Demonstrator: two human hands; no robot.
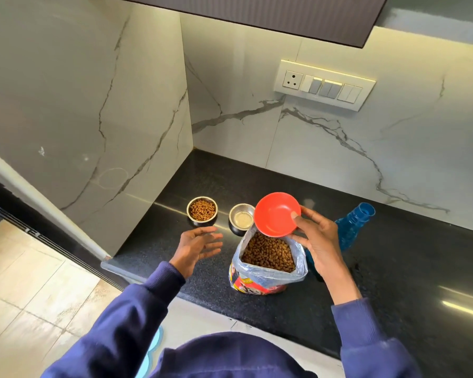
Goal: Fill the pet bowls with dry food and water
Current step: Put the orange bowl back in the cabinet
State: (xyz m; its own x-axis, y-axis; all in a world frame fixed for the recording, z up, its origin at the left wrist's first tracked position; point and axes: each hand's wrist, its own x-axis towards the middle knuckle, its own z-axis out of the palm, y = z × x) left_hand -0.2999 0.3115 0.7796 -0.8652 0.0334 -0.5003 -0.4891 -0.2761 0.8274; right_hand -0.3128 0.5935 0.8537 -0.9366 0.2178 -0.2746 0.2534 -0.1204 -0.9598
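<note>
Two steel pet bowls stand on the black counter (393,268). The left bowl (202,209) is full of brown kibble. The right bowl (241,218) holds no kibble; its pale bottom shows. In front of them an open food bag (268,264) stands upright with kibble inside. My right hand (316,241) grips an empty red bowl (277,218) by its rim, tilted above the bag's mouth. My left hand (198,248) hovers open left of the bag, in front of the full bowl. A blue water bottle (354,223) without a cap stands partly behind my right hand.
Marble walls close the counter's back and left side. A socket and switch panel (324,84) hangs on the back wall, and a dark cabinet (284,15) overhangs above. The counter's front edge drops to a tiled floor (25,282) on the left.
</note>
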